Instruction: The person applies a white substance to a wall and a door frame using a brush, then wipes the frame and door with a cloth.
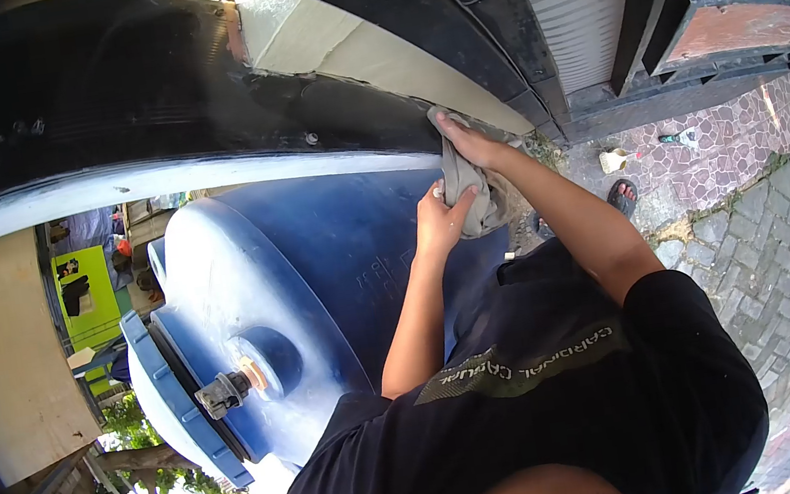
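Observation:
A crumpled grey cloth point(482, 202) is bunched between my two hands, beside the dark blue wall of a large plastic water tank point(351, 223). My left hand point(442, 218) is closed on the lower part of the cloth, thumb on top. Just above it, my right hand point(467, 143) grips the cloth's upper end against the end of a black panel point(336, 114). Some of the right hand's fingers are hidden by the cloth.
A pale ledge point(203, 176) runs along the panel. The tank's ribbed lid point(179, 399) and a pipe fitting point(224, 394) face left. On the patterned paving point(733, 134) lie a pale container point(615, 159) and a green item point(678, 138), near a sandalled foot point(622, 197).

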{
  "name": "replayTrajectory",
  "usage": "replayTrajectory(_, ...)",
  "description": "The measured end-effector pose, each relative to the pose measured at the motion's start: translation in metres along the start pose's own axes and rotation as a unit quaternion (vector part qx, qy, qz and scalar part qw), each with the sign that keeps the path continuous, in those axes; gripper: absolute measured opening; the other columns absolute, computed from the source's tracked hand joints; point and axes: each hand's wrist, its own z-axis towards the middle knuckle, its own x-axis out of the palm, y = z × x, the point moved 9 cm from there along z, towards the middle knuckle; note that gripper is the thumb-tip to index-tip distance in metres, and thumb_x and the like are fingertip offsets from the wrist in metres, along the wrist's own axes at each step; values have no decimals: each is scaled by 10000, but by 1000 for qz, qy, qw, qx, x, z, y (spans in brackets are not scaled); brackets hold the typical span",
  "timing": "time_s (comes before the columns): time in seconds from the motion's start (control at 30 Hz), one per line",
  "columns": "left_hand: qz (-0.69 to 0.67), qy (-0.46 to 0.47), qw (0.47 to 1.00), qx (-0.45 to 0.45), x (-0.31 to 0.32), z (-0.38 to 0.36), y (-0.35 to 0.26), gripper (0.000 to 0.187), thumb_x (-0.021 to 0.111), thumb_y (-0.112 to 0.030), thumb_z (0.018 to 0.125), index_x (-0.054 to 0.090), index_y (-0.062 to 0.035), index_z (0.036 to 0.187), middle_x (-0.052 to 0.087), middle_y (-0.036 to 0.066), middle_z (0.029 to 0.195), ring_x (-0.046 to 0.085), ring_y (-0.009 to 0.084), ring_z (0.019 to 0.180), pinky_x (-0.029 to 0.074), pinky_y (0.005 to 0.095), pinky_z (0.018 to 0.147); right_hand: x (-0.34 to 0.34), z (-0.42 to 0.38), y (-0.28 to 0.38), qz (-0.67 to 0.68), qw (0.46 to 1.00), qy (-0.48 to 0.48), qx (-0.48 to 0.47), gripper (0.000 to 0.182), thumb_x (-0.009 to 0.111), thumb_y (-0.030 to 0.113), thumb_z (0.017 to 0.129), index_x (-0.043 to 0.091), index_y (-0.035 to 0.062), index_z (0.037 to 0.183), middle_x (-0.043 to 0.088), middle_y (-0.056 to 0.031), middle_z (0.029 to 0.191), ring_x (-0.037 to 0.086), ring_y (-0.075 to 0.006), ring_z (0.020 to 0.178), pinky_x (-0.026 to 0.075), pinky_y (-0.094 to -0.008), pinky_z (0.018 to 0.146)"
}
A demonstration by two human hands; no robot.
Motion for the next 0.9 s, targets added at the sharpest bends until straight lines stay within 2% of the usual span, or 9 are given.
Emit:
replayTrajectory(0.13,-1,94,996,-8,47,7,35,263,660,-135,805,610,39,996,668,87,856,616,130,773,486,282,704,-31,-49,-16,117,988,-51,86,899,251,686,875,332,-66,1360,360,-211,1401,329,-273,1312,242,-327,1072)
replayTrajectory(0.3,30,199,977,-77,82,7,58,251,610,-101,793,607,25,1010,652,71,843,595,136,745,470,285,689,-33,-53,-85,356,931,-63,53,826,326,621,901,338,-68,1357,356,-198,1411,335,-260,1310,245,-314,1069)
replayTrajectory(0.37,37,160,981,-101,86,10,72,271,585,-96,782,601,17,1028,643,67,869,581,141,778,458,290,707,-47,-59,-113,315,936,-149,44,806,332,602,909,351,-74,1348,343,-196,1421,306,-254,1327,217,-308,1082)
replayTrajectory(0.43,-60,119,991,-22,87,13,68,296,597,-99,741,567,6,1016,641,73,898,595,157,843,463,308,739,-59,-71,-118,265,945,-186,51,797,355,588,910,340,-75,1352,309,-194,1442,276,-248,1343,190,-306,1092)
replayTrajectory(0.5,-34,91,995,35,79,10,65,366,626,-123,712,548,11,1045,647,109,906,620,211,866,468,335,757,-58,-80,-118,312,936,-157,39,795,375,573,911,307,-73,1369,275,-191,1458,265,-248,1348,188,-307,1093)
replayTrajectory(0.53,4,84,996,11,74,10,72,400,643,-133,685,530,10,1042,642,160,921,629,297,889,471,364,774,-63,-84,-113,334,925,-180,-1,759,396,533,922,297,-70,1373,294,-180,1450,289,-240,1334,203,-310,1088)
replayTrajectory(0.67,54,-11,998,17,56,-9,53,371,640,-93,665,518,-1,1004,625,197,925,611,369,883,473,375,776,-79,-112,-114,447,882,-143,-41,621,481,410,923,352,-27,1345,408,-144,1367,357,-215,1286,245,-333,1071)
replayTrajectory(0.77,27,-123,985,116,60,-23,51,389,651,-60,655,522,0,1017,619,197,967,611,355,900,473,374,790,-92,-149,-102,424,901,-58,-73,557,461,402,929,390,16,1325,450,-105,1335,394,-223,1261,268,-378,1067)
replayTrajectory(0.9,30,-285,944,165,78,-53,61,483,661,-27,647,532,11,1110,607,177,1038,608,317,966,473,348,833,-114,-207,-102,528,844,28,-89,612,490,440,896,371,34,1338,438,-111,1345,389,-246,1267,269,-413,1067)
